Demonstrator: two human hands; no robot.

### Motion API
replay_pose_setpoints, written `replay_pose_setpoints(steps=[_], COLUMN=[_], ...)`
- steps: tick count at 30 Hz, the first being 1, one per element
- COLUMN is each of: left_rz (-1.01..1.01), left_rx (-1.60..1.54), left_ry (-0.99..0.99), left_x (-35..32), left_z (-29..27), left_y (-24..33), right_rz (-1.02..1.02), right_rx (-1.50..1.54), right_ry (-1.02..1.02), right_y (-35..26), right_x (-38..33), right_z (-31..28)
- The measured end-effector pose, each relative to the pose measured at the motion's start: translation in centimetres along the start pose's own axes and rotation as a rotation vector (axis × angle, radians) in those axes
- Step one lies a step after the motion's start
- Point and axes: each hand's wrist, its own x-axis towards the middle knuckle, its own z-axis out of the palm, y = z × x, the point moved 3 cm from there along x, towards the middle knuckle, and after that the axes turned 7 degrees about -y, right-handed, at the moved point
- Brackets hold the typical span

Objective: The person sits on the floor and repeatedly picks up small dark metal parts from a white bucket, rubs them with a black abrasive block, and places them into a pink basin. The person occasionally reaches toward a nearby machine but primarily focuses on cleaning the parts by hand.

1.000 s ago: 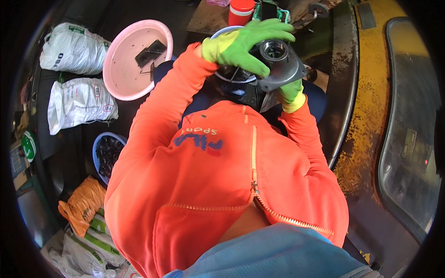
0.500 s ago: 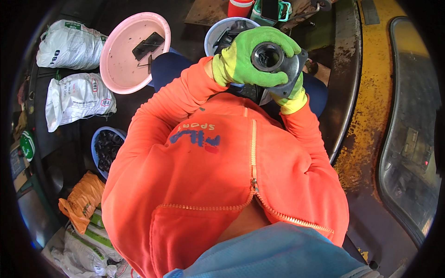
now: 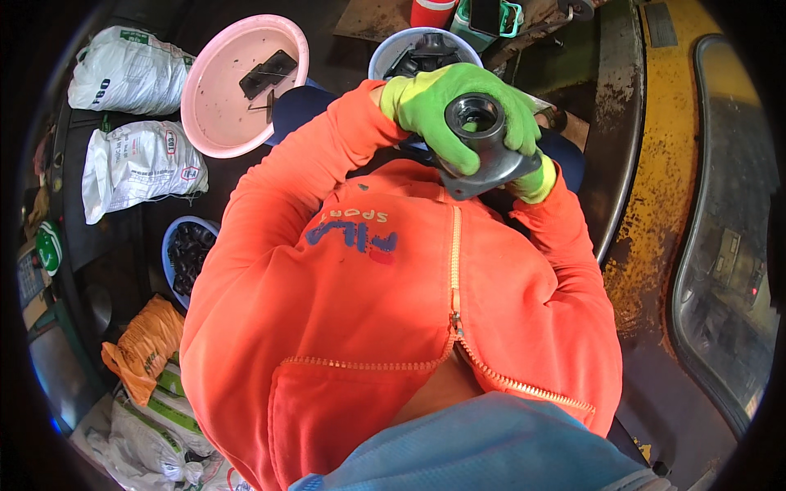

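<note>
My left hand (image 3: 446,106), in a green and yellow knit glove, is closed around a black flanged part (image 3: 495,168) with a round open collar. Its fingers wrap both sides of the collar, and a greenish patch shows through the hole. The flange, with a small hole at its corner, tilts down towards my chest. My right hand (image 3: 536,182), gloved alike, is against the flange's right end; mostly its yellow cuff shows, and its fingers are hidden behind the part. Beyond my hands, a pale blue basin (image 3: 378,61) holds several black pieces.
At the left, a pink basin (image 3: 196,106) contains a dark flat plate (image 3: 268,74). White sacks (image 3: 143,168) lie beside it, with a blue tub (image 3: 170,254) of black pieces nearer. A red container (image 3: 432,11) is at the back. Rusty yellow machinery (image 3: 647,188) borders my right side.
The black part has tipped, its flange swinging down towards my chest. My left fingers have shifted around the collar. The view has moved slightly.
</note>
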Motion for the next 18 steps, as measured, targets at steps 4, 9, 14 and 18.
replay_pose_setpoints(steps=[4,9,14,18], left_rz=[-0.053,-0.073,-0.028,-0.024], left_rx=[-0.205,0.295,0.595,0.541], left_ry=[0.007,0.519,0.587,0.543], left_x=[0.0,-0.2,0.4,0.2], left_z=[-0.7,-1.0,0.5,0.7], left_y=[-0.7,-0.2,0.3,1.1], right_rz=[0.390,0.203,0.229,0.197], right_rx=[0.517,1.147,0.721,0.653], right_ry=[0.097,0.611,0.577,0.447], right_y=[1.5,0.9,0.2,-0.4], right_x=[-0.4,1.5,3.4,3.2], right_z=[0.5,-0.6,-0.3,-0.9])
